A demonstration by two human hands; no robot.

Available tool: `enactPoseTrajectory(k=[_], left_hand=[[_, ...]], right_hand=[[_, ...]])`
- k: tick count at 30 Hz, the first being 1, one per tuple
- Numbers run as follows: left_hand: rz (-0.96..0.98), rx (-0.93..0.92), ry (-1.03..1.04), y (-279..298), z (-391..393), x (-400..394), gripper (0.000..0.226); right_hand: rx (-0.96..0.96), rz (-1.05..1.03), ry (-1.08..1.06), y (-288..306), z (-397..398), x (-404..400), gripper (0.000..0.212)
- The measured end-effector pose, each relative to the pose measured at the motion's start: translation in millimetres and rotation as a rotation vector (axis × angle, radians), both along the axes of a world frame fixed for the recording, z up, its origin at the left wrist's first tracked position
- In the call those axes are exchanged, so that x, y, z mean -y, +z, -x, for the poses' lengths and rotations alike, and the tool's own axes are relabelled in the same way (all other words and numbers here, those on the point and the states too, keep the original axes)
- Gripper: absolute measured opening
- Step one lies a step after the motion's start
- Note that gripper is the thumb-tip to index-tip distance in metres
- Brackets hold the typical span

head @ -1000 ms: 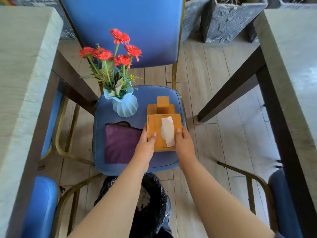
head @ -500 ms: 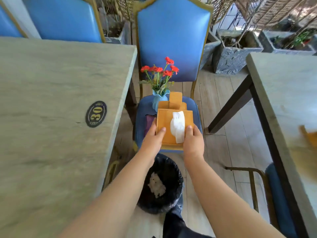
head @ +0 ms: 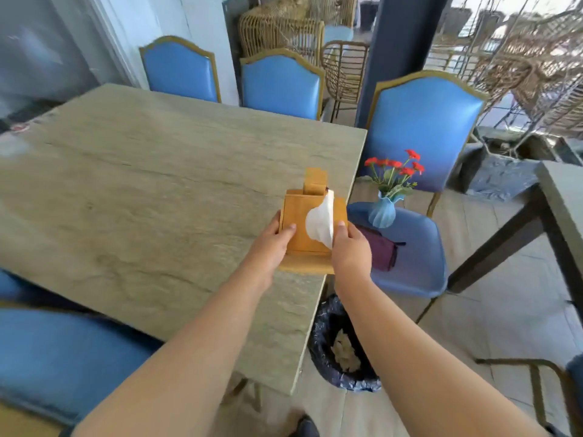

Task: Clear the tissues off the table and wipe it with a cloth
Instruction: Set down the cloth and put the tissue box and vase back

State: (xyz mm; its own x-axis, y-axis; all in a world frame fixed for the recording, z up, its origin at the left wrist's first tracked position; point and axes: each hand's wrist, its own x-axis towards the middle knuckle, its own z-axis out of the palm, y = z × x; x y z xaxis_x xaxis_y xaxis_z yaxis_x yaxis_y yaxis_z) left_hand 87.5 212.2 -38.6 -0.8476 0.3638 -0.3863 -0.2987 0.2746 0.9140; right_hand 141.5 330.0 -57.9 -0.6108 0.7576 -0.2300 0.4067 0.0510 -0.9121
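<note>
I hold a wooden tissue box (head: 299,228) with a white tissue (head: 321,223) sticking out of its top, over the right edge of the stone-look table (head: 151,190). My left hand (head: 271,244) grips its left side and my right hand (head: 350,250) grips its right side. A purple cloth (head: 380,252) lies on the blue chair seat (head: 416,257) just right of the box.
A blue vase of red flowers (head: 383,211) stands on the same chair seat. A black-lined bin (head: 340,348) with crumpled paper sits on the floor below the table's corner. Blue chairs (head: 280,83) ring the table; a second table (head: 564,200) is at right.
Both hands have lifted the tissue box off the chair seat and carried it left, over the table's edge. The view has swung up and left onto the table.
</note>
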Motion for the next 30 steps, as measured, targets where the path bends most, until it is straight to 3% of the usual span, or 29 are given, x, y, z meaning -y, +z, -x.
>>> enactPoseTrajectory(k=[14,19,30], left_hand=[[0.001,-0.132,0.266,37,96,209,0.039],[0.005,-0.148,0.224,37,132,297,0.028],[0.057,-0.129,0.103,37,227,407,0.043]], right_hand=[[-0.001,0.044,0.256,36,111,204,0.041],[-0.018,0.029,0.193,39,142,296,0.041],[0.012,0.078,0.101,45,217,407,0.041]])
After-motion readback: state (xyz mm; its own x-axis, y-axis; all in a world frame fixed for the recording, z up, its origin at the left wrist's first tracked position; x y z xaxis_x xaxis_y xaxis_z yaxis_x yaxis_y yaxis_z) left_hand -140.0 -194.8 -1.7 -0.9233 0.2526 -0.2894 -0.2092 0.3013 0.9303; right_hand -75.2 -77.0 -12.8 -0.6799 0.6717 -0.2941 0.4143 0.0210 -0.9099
